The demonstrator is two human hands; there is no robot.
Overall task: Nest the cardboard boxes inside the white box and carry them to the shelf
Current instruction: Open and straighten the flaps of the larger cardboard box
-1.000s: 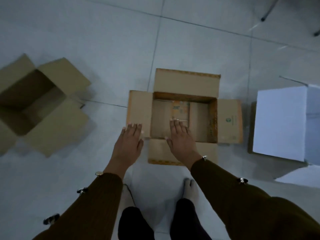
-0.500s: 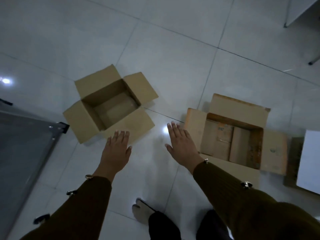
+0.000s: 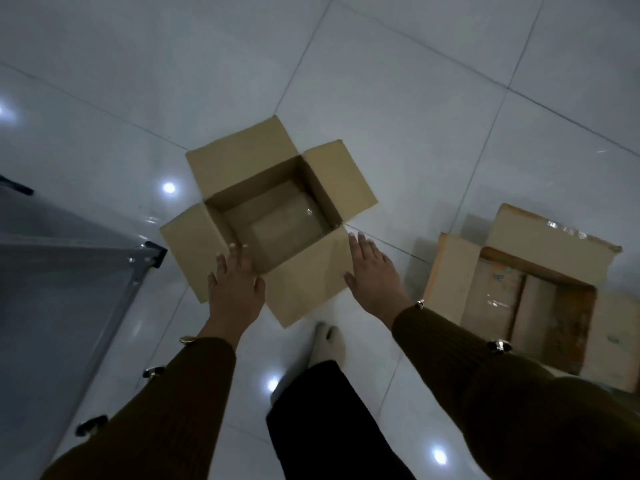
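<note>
An open plain cardboard box (image 3: 242,174) stands on the tiled floor ahead of me, all flaps spread and nothing inside. My left hand (image 3: 235,289) hovers over its near-left flap with fingers apart. At the tip of the near-right flap is my right hand (image 3: 375,275), also spread and holding nothing. A second open cardboard box (image 3: 453,271) with printed flaps sits to the right, partly behind my right sleeve. The white box is out of view.
A grey metal shelf or table corner (image 3: 145,254) juts in at the left, close to the plain box. My foot in a pale sock (image 3: 327,344) stands just below that box. Glossy white floor tiles (image 3: 398,98) stretch beyond.
My view has swung left from the printed box to the plain box. Both hands have left the printed box and moved onto the plain box's near flaps. The white box has left the frame.
</note>
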